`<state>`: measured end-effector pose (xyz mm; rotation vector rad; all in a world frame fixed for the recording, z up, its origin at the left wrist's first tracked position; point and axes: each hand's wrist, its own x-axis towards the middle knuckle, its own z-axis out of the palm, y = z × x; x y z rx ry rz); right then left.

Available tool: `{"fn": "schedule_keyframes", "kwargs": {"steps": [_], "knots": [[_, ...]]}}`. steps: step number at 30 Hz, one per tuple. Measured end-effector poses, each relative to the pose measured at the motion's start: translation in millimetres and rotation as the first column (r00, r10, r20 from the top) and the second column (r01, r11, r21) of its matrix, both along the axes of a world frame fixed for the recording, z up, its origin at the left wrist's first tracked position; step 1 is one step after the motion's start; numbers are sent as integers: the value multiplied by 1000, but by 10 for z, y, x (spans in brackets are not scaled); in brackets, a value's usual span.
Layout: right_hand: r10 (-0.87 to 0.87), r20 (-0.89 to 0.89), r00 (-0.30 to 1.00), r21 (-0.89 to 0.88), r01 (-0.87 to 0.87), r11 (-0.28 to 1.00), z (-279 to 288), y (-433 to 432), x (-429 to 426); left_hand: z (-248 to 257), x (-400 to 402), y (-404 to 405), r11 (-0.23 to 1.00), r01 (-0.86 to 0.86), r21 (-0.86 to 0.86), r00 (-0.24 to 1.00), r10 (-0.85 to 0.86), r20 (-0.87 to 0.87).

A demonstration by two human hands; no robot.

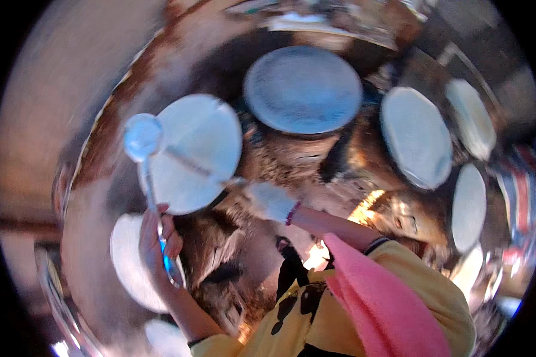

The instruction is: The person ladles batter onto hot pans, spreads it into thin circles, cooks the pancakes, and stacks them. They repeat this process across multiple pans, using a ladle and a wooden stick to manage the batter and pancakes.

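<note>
My left hand [161, 241] grips the blue-and-metal handle of a ladle [143, 138], its round bowl raised at the left edge of a pale disc. That disc [196, 129] is round, flat and white, either a pan with pale contents or a sheet of batter; blur hides which. My right hand [272, 203], in a white glove with a red cuff, is closed around a thin handle [236, 181] at the disc's near edge. A narrow dark streak crosses the disc in line with it. Whether the handle belongs to a pan or a separate tool cannot be told.
More round pale discs curve around me: a bluish-grey one [303, 89] ahead, a white one [415, 138] at right, another [134, 263] beside my left forearm. Bright firelight [366, 205] glows low at right. A pink cloth [375, 290] hangs over my yellow top.
</note>
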<state>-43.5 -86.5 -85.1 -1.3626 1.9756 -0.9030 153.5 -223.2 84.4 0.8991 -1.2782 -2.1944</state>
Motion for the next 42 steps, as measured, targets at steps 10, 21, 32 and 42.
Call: {"fn": "schedule_keyframes", "kwargs": {"steps": [10, 21, 32, 42], "knots": [[664, 585, -465, 357, 883, 305, -365, 1272, -1565, 195, -2057, 1066, 929, 369, 42, 928, -365, -73], [-56, 998, -11, 25, 967, 254, -1041, 1497, -1608, -1497, -3635, 1036, 5, 661, -751, 740, 165, 652], [-900, 25, 436, 71, 897, 437, 113, 1312, -1853, -1405, -4135, 563, -138, 666, -733, 745, 170, 645], [-860, -267, 435, 205, 898, 390, 306, 1216, -1855, -1144, -3833, -44, 130, 668, -733, 700, 224, 678]]}}
